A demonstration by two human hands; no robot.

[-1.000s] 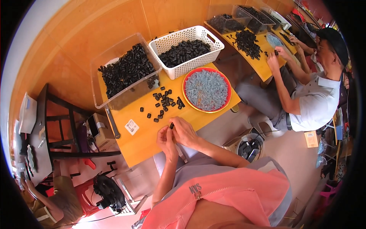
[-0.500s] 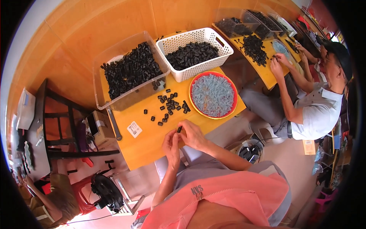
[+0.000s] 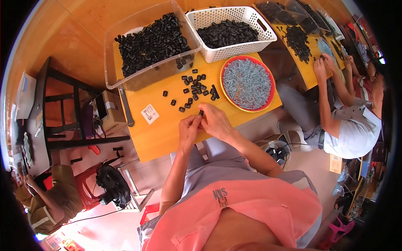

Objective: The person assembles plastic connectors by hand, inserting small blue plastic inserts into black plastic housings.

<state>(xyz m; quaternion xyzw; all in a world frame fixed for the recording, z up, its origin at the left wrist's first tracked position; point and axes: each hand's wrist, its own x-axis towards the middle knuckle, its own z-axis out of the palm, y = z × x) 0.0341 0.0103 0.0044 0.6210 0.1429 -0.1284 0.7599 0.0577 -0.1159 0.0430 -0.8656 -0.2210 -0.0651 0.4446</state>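
Just in front of me, over the near edge of the yellow table, my hands meet around one small black plastic part. My right hand pinches it, its tip showing above the fingers. My left hand is closed against the same part from the other side, and its fingertips hide most of it. Beyond my fingers lie several loose short black plastic parts. To their right stands a round red bowl with a yellow edge, full of small clear bluish pieces.
A clear plastic bin and a white perforated basket, both holding many black parts, stand at the back. A white printed label and a black strip lie at left. Another person works at the right-hand table.
The view has tipped, so the table and containers sit higher in the picture. My hands stay together on the small black part, with little visible change in their grip.
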